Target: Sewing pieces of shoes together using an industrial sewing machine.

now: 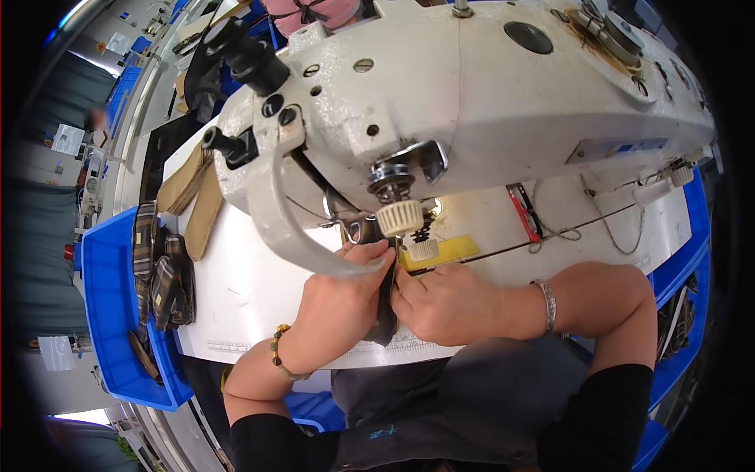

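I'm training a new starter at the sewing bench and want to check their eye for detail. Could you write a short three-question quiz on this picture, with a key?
1. Multiple choice: which wrist wears the beaded bracelet? A) left B) right C) both
2. True or false: plaid fabric pieces lie at the blue bin on the person's left side.
3. Short answer: what do the left hand and the right hand both touch at the sewing machine?

Key: 1. A. 2. True. 3. A piece of dark fabric.
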Demonstrator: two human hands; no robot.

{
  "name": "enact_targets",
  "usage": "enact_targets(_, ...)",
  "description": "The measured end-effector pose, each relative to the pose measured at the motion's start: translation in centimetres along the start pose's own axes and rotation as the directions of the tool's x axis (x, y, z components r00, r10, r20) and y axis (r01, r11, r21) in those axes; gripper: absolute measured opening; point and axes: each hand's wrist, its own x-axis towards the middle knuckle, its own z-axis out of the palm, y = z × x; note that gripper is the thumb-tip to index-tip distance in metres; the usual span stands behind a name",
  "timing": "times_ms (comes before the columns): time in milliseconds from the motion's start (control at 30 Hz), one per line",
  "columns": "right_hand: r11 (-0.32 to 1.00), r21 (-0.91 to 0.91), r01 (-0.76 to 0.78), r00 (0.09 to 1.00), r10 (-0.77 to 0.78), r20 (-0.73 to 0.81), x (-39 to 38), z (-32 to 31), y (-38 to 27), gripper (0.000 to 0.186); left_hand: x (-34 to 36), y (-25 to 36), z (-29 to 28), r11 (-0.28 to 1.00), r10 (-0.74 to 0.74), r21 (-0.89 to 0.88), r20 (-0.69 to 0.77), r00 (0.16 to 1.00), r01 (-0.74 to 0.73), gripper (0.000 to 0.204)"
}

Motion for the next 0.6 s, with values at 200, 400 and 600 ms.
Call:
enact_targets(200, 0.979, -0.177, 0.102, 0.99, -0.083, 0.11, -0.2, -0.1, -0.5, 0.024, 0.3, 1.3, 0.6, 0.992, -0.005, 0.123, -0.018, 1.0, 0.007, 0.042)
enact_targets(400, 0.976, -0.201, 0.084, 0.993, -0.066, 0.095, 0.0, 0.1, -0.5, 0.024, 0.6, 1.0, 0.6, 0.992, -0.005, 0.129, -0.031, 0.999, 0.009, 0.041)
enact_targets(600, 0.974, -0.227, 0.018, 0.991, 0.013, 0.135, 0.2, 0.6, 0.8, 0.027, 2.1, -0.8, 0.7, 0.991, 0.009, 0.133, -0.03, 1.0, -0.005, 0.036)
